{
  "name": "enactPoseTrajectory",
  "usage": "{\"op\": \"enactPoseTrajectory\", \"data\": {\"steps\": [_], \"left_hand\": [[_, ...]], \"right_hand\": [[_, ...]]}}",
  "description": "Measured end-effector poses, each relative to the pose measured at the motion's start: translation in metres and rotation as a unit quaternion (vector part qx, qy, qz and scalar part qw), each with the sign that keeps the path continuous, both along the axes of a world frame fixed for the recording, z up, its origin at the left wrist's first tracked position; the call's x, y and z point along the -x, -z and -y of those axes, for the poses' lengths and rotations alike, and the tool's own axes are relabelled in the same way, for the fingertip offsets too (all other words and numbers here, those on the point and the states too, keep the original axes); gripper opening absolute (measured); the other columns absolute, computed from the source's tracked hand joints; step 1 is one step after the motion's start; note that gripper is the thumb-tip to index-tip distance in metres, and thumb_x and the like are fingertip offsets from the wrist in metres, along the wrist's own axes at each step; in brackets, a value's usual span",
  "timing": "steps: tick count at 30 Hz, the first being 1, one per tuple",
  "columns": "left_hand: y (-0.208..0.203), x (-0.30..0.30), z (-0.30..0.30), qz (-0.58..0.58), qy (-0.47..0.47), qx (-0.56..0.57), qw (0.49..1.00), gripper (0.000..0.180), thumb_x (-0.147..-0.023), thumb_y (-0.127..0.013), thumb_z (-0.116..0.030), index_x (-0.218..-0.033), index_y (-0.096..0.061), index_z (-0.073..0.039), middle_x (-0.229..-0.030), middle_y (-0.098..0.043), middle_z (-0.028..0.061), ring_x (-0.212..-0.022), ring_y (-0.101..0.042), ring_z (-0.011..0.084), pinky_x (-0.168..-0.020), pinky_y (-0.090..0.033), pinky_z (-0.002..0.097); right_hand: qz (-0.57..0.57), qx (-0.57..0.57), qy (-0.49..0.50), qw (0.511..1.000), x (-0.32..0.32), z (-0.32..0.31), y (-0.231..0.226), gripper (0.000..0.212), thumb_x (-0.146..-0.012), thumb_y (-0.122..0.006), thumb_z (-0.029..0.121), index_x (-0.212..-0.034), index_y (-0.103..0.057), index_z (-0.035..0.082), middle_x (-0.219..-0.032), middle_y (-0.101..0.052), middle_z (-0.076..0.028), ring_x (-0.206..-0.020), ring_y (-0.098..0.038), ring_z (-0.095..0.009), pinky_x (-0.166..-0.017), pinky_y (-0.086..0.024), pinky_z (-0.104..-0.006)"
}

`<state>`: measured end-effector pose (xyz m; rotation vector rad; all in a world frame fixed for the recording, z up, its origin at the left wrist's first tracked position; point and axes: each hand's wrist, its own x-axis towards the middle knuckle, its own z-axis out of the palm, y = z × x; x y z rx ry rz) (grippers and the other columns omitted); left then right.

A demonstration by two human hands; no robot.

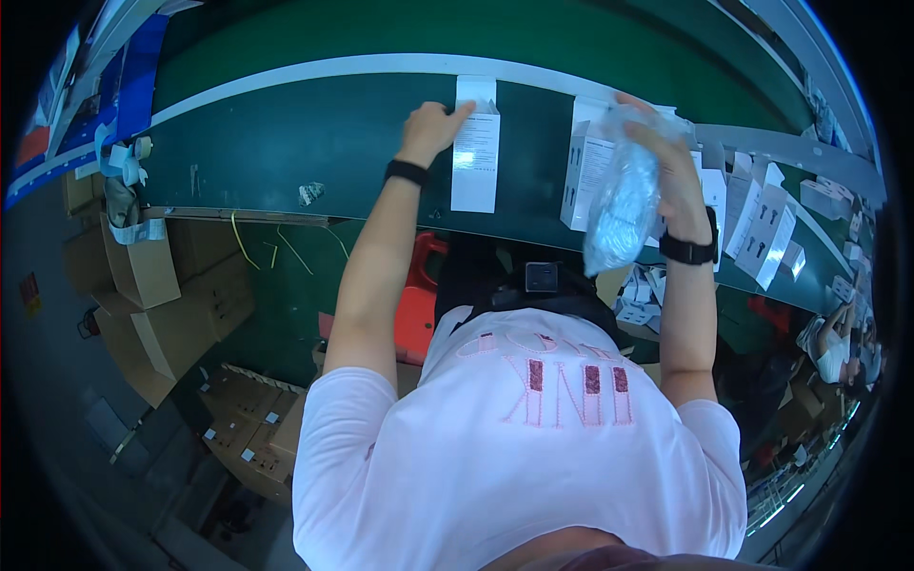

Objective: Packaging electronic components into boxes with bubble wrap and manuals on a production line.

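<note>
A tall white carton (475,162) lies on the dark green work table, its top flap folded out toward the far side. My left hand (433,131) is at the carton's upper left edge, fingers curled and pinching near its open end. In my right hand (671,176) is a clear plastic bag (624,205), crinkled and bulging, gripped from its right side; its contents are hard to make out. The bag hangs in front of another white carton (589,167) with an open top and partly hides it. Both wrists wear black bands.
More white cartons (766,233) stand in a row along the table (314,143) to the right. A scrap of crumpled material (310,193) lies on its left part. Brown cardboard boxes (181,328) are stacked at the left. A red stool (409,305) is beneath the near edge.
</note>
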<state>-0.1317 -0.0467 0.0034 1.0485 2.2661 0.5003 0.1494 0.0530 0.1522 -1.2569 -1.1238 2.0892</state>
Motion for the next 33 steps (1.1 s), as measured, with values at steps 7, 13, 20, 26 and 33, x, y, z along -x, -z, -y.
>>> {"op": "enactPoseTrajectory", "data": {"steps": [7,13,20,26,33], "left_hand": [[-0.012,-0.01,-0.009,0.113,0.116,-0.055,0.985,0.039,-0.086,-0.043,-0.024,-0.084,-0.065,0.008,-0.081,-0.062,0.0307,-0.08,-0.063,0.0448,-0.077,-0.051,0.0474],[-0.025,0.005,0.042,0.543,-0.093,-0.013,0.834,0.044,-0.09,-0.046,-0.035,-0.107,-0.063,0.003,-0.102,-0.067,0.0093,-0.09,-0.063,0.0225,-0.08,-0.049,0.032],[-0.019,0.006,0.039,0.837,-0.169,0.083,0.513,0.051,-0.096,-0.037,-0.039,-0.128,-0.051,-0.001,-0.119,-0.061,0.0139,-0.102,-0.064,0.0236,-0.089,-0.053,0.0389],[0.002,0.027,0.059,0.92,-0.221,0.202,0.252,0.057,-0.097,-0.038,-0.048,-0.136,-0.044,-0.007,-0.12,-0.054,0.0289,-0.098,-0.063,0.0375,-0.082,-0.057,0.0421],[-0.059,0.038,0.067,0.883,-0.097,0.18,0.422,0.066,-0.093,-0.039,-0.055,-0.134,-0.046,-0.004,-0.117,-0.057,0.0259,-0.094,-0.065,0.0347,-0.076,-0.056,0.0431]], "right_hand": [[0.164,-0.234,-0.382,0.879,0.082,0.0,0.094,0.081,-0.072,-0.068,0.024,-0.145,-0.037,0.013,-0.141,-0.045,-0.02,-0.127,-0.046,-0.031,-0.107,-0.034,-0.0359],[0.107,-0.06,-0.386,0.914,0.096,0.008,0.067,0.053,-0.075,-0.069,0.022,-0.123,-0.058,0.002,-0.104,-0.063,-0.011,-0.096,-0.06,-0.021,-0.087,-0.046,-0.0303],[-0.002,0.235,-0.057,0.97,0.078,0.014,0.102,0.044,-0.086,-0.067,0.024,-0.122,-0.058,0.0,-0.098,-0.066,-0.01,-0.084,-0.063,-0.014,-0.07,-0.051,-0.0255],[-0.032,0.225,-0.022,0.974,0.041,0.01,0.046,0.05,-0.09,-0.064,0.025,-0.132,-0.048,0.002,-0.085,-0.066,-0.009,-0.064,-0.064,-0.013,-0.057,-0.054,-0.0228],[-0.1,0.151,0.041,0.983,0.004,-0.008,0.004,0.052,-0.091,-0.063,0.032,-0.126,-0.05,-0.003,-0.086,-0.06,-0.01,-0.071,-0.062,-0.016,-0.061,-0.057,-0.0291]]}}
